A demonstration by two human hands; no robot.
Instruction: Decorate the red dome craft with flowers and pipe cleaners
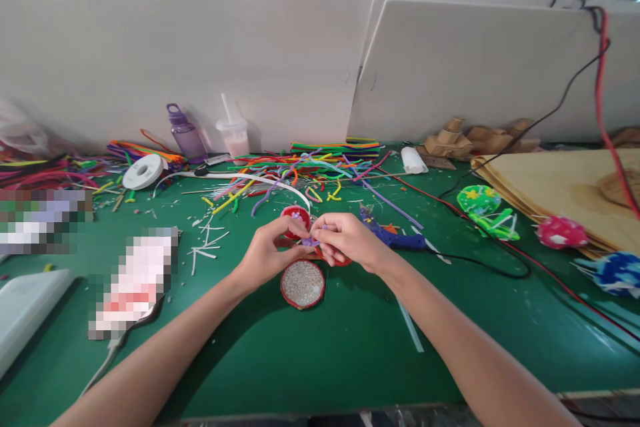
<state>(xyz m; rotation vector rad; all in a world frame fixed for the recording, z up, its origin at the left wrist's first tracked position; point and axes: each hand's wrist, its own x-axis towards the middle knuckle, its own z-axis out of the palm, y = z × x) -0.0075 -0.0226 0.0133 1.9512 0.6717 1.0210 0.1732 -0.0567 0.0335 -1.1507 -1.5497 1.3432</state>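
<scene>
Both hands met at the centre of the frame, their thumbs and fingertips pinched together on a small purple piece (311,241). The left hand (267,247) gripped it from the left, and the right hand (347,238) closed on it from the other side with its lower fingers curled under. The fingers hid much of the piece, so its full shape could not be told.

It looked fuzzy, like the purple stems lying loose nearby, and would probably handle as something very light, soft on the outside and easily bent, little likely to slip but quick to lose its shape if squeezed. The best hold seemed to be a light fingertip pinch at an edge or end, leaving the middle uncrushed.

Just below the hands, on the green counter (225,367), lay a round piece with a red edge (283,295), its face filled with pale, bead-like grains (302,281). A red round piece (289,223) showed behind the left fingers.

In the upper left of the frame stood a purple bottle (189,139), closed by a looped cap; what it held could not be made out. Beside it a lidded clear cup (234,129) with a straw contained something pale pink. A plastic bag (19,128) slumped at the far left edge, its contents unclear.
</scene>
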